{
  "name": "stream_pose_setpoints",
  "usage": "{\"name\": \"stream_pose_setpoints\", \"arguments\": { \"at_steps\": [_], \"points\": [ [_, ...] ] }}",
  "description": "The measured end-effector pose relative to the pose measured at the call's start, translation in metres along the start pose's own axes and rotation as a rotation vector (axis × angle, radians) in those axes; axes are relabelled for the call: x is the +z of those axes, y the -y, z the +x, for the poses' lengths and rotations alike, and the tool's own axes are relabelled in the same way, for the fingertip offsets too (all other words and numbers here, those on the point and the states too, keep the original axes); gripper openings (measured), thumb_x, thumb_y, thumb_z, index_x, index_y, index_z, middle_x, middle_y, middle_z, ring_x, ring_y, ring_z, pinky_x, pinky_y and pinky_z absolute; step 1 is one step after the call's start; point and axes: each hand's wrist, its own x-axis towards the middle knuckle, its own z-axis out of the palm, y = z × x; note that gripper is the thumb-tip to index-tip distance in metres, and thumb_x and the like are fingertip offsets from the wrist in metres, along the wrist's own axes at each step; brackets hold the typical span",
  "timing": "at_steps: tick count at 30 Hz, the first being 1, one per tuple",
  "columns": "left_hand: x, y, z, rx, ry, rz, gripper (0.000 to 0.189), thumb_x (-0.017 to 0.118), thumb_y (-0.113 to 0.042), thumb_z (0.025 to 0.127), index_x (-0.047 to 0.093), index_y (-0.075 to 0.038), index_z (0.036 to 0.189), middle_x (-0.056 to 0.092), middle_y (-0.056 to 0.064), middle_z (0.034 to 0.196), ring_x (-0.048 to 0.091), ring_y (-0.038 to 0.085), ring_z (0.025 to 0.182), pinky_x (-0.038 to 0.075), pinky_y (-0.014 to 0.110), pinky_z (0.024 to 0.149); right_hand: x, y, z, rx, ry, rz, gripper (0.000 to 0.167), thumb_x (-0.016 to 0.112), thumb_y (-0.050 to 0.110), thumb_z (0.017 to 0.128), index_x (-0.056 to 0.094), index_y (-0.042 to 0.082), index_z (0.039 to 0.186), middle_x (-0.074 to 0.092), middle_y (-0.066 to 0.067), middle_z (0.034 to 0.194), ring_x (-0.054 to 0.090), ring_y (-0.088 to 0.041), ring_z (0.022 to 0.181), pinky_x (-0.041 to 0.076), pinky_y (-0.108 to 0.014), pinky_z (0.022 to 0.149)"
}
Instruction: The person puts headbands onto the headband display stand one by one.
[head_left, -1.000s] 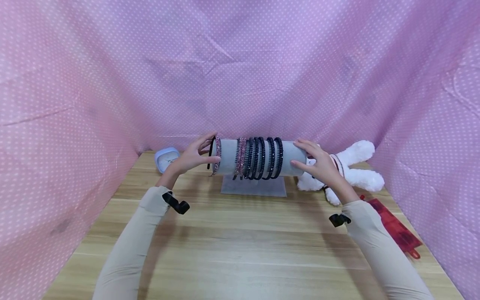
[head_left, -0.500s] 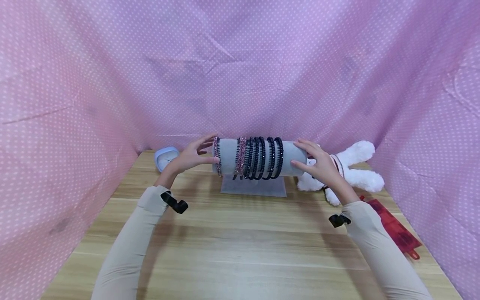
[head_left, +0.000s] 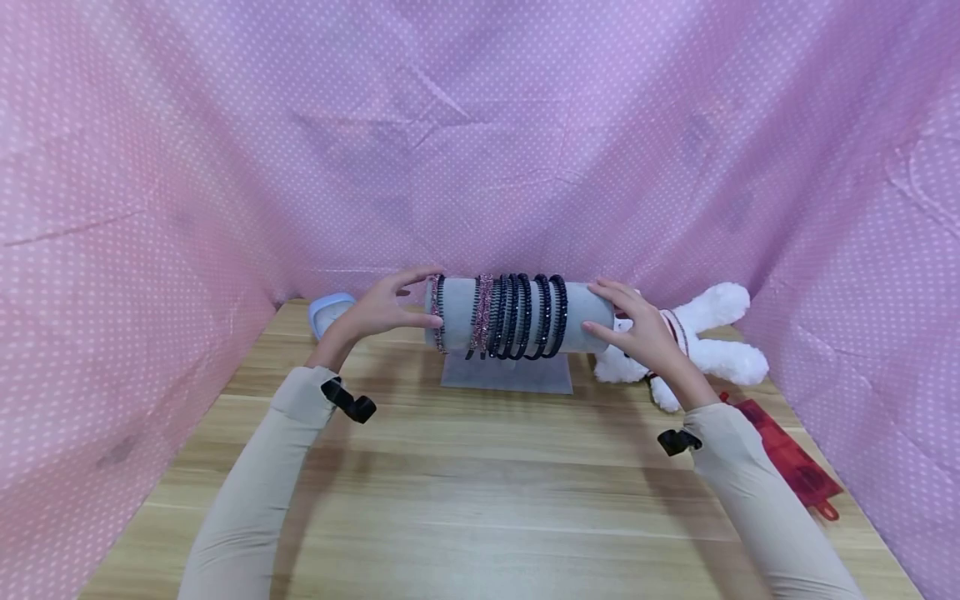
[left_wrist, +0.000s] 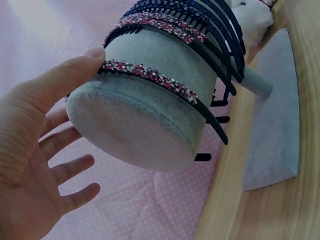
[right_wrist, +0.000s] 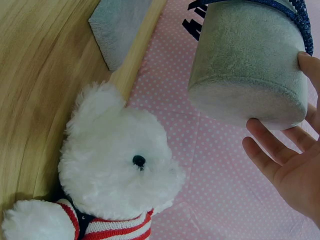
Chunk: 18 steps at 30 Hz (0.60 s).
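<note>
A grey plush headband display roll (head_left: pixel 457 313) lies level on a stand with a flat base (head_left: pixel 506 377). Pink-and-black beaded headband (left_wrist: pixel 150 79) circles its left end. My left hand (head_left: pixel 378 310) pinches that headband, thumb at the front and index finger behind; in the left wrist view its other fingers spread loosely. Farther along sit another pink beaded headband (head_left: pixel 482 312) and several dark beaded headbands (head_left: pixel 527 317). My right hand (head_left: pixel 641 327) holds the roll's right end, thumb on its side and fingertips against the end face in the right wrist view.
Behind my right hand lies a white plush toy (head_left: pixel 723 358) with a striped garment. A red translucent packet (head_left: pixel 787 454) is near the right table edge. A pale blue box (head_left: pixel 324 310) stands at the back left. Pink dotted cloth (head_left: pixel 480 167) walls the wooden table (head_left: pixel 480 500).
My left hand has brought the pink headband, first tilted with a black end sticking out at the left, fully onto the roll and slightly rightward. My right hand has stayed in place.
</note>
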Motion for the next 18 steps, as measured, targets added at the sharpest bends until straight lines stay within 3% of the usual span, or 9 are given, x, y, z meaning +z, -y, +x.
{"name": "stream_pose_setpoints", "arguments": {
  "at_steps": [8,18],
  "points": [
    [-0.004,-0.005,0.0,-0.027,0.018,0.015,0.079,0.087,-0.025,0.082,0.049,-0.022,0.151,0.041,0.003,0.162,0.032,0.027,0.152,0.031,0.056,0.121,0.001,0.0,0.002,-0.011,-0.004,-0.008,0.062,0.076,0.021,0.093,0.052,0.014,0.15,0.042,-0.015,0.16,0.048,-0.037,0.138,0.05,-0.054,0.105],
    [-0.003,-0.015,0.005,-0.089,0.029,0.087,0.083,0.09,-0.042,0.076,0.052,-0.03,0.148,0.045,-0.001,0.159,0.033,0.028,0.151,0.031,0.058,0.121,-0.001,0.002,0.0,0.015,0.009,0.006,0.06,0.074,0.023,0.095,0.052,0.016,0.15,0.041,-0.014,0.161,0.048,-0.037,0.138,0.048,-0.054,0.106]
  ]
}}
